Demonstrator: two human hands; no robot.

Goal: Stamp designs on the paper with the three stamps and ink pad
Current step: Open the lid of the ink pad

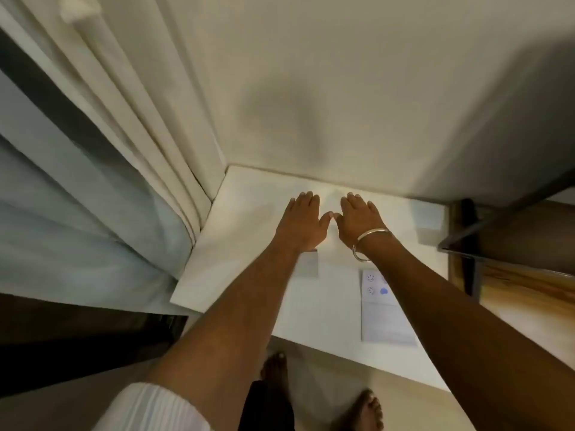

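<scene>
Lying flat, paper bears smiley, blue stamps; left hand, right hand spread.

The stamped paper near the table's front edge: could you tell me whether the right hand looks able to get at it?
Probably yes. The stamped paper lies uncovered just under the right forearm, and the right hand rests flat, open and empty farther back.

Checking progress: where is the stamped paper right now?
In the head view, the stamped paper lies on the white table, right of centre near its front edge, partly under the right forearm.
</scene>
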